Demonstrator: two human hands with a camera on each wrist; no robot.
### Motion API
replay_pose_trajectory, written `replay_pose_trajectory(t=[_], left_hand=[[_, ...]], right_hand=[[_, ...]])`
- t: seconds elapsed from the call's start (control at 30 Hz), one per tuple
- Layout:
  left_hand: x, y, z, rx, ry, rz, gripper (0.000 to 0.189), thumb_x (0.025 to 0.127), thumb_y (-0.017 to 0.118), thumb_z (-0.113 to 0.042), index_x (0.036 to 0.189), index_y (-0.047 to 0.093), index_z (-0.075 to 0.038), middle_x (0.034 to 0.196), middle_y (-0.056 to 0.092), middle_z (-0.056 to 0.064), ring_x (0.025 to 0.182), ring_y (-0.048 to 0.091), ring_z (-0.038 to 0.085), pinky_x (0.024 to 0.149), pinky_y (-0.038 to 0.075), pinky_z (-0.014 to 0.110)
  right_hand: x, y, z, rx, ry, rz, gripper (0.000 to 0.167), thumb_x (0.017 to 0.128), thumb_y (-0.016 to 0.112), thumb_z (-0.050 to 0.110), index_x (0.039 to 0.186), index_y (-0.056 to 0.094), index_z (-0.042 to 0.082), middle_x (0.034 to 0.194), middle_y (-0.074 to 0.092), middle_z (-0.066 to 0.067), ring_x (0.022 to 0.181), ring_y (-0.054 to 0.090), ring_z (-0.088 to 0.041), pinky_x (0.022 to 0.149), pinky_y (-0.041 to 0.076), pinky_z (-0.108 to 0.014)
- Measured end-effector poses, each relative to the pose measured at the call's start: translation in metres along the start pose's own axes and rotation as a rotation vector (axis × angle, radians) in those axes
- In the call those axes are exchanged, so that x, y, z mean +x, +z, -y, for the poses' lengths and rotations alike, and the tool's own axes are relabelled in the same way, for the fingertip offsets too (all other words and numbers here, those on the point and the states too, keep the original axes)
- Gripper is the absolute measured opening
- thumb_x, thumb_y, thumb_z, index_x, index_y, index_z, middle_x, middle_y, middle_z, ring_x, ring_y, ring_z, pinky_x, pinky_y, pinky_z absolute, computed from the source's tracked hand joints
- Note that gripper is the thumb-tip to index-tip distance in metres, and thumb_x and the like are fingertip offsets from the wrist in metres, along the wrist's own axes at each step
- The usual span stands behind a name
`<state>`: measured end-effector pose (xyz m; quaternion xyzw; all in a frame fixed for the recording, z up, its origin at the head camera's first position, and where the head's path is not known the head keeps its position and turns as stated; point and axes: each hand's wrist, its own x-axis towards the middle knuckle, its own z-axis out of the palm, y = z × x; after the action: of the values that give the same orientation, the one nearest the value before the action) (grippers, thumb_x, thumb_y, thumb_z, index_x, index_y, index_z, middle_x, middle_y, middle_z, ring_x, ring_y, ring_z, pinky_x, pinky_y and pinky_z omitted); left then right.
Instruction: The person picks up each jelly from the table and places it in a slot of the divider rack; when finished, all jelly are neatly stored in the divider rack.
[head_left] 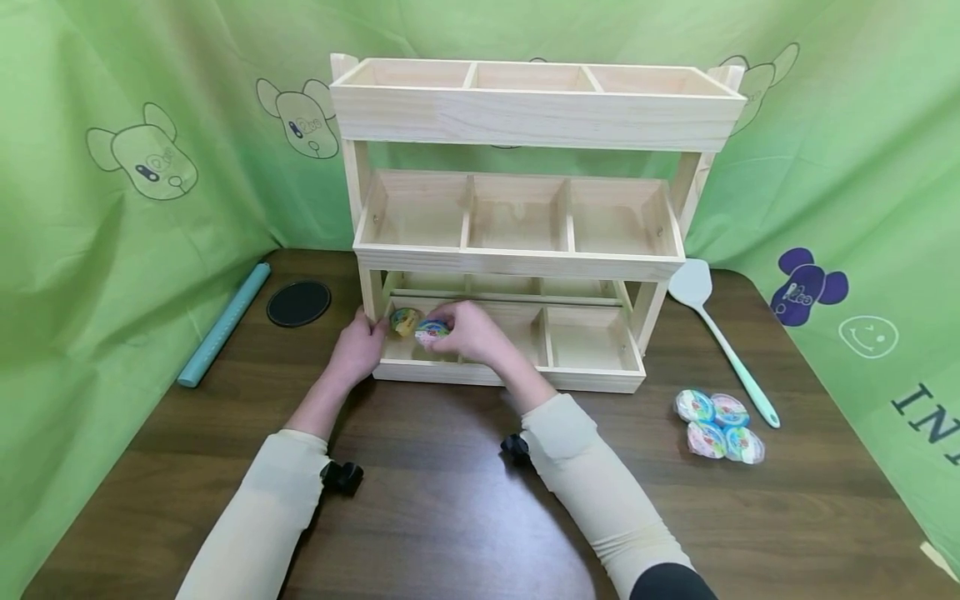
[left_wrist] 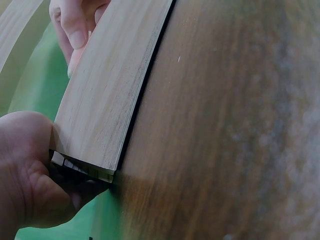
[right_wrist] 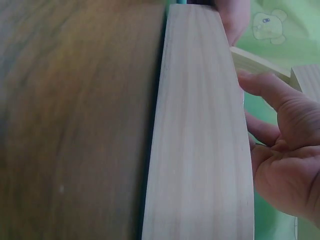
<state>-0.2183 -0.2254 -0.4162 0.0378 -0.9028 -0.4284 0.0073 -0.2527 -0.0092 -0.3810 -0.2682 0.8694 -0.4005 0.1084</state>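
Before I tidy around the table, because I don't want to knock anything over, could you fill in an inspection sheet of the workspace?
Surface: dark wood-look table, glossy where light falls.
Job's things: three-tier wooden shelf; yellowish cup in its bottom-left compartment; second cup next to it, held; four more cups clustered on the table's right.
Clutter: blue-green tube and black disc left of the shelf; spatula at right.
Grippers: left hand holds the shelf's lower left end; right hand pinches the second cup.
Cables: nothing seen.
Surroundings: green curtain with cartoon prints.
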Motion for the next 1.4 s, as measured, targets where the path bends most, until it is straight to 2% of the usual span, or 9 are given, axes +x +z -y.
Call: replay_pose_trajectory(t=[0.23,0.47,0.77,0.97,1.17,1.4], left_hand=[[0.0,0.001,-0.001,0.006,-0.006,-0.003,0.055,0.109,0.038,-0.025,0.15,0.027,0.011,0.137,0.05,0.038,0.122,0.054,0.046,0.102,0.042,0.059],[-0.001,0.001,0.0,-0.007,-0.006,-0.003,0.055,0.109,0.039,-0.026,0.149,0.028,0.01,0.138,0.049,0.038,0.125,0.052,0.048,0.104,0.041,0.059],[-0.001,0.001,0.001,-0.001,0.003,-0.007,0.056,0.109,0.039,-0.025,0.15,0.027,0.012,0.135,0.051,0.038,0.12,0.056,0.048,0.101,0.044,0.058],[-0.001,0.001,0.002,0.002,0.008,-0.012,0.057,0.109,0.039,-0.026,0.15,0.026,0.012,0.135,0.051,0.039,0.12,0.055,0.048,0.101,0.044,0.059],[-0.001,0.001,0.001,-0.007,0.006,0.001,0.058,0.109,0.039,-0.027,0.151,0.025,0.011,0.135,0.051,0.038,0.12,0.056,0.048,0.1,0.045,0.059],[-0.001,0.001,0.0,0.01,0.009,-0.005,0.057,0.109,0.038,-0.025,0.15,0.025,0.013,0.136,0.05,0.04,0.121,0.055,0.049,0.101,0.044,0.059]], right_hand=[[0.004,0.007,0.004,-0.043,0.024,-0.008,0.044,0.077,0.085,0.014,0.117,0.072,0.003,0.1,0.073,-0.007,0.084,0.064,-0.018,0.075,0.051,-0.028],[0.006,0.016,0.009,-0.167,0.0,-0.013,0.037,0.078,0.085,0.017,0.111,0.075,0.003,0.096,0.073,-0.005,0.085,0.062,-0.018,0.077,0.05,-0.029],[0.009,0.023,0.01,-0.214,0.008,-0.037,0.029,0.081,0.084,0.018,0.105,0.076,0.004,0.09,0.072,-0.004,0.08,0.062,-0.018,0.076,0.051,-0.03],[0.012,0.026,0.011,-0.235,0.032,-0.045,0.034,0.083,0.084,0.02,0.111,0.075,0.004,0.093,0.072,-0.005,0.081,0.063,-0.018,0.076,0.051,-0.031],[0.011,0.027,0.012,-0.241,0.048,-0.058,0.04,0.086,0.082,0.021,0.12,0.072,0.003,0.104,0.073,-0.009,0.089,0.064,-0.022,0.083,0.051,-0.034],[0.011,0.024,0.013,-0.212,0.061,-0.048,0.044,0.085,0.082,0.016,0.124,0.069,0.001,0.109,0.072,-0.012,0.096,0.064,-0.024,0.09,0.051,-0.035]])
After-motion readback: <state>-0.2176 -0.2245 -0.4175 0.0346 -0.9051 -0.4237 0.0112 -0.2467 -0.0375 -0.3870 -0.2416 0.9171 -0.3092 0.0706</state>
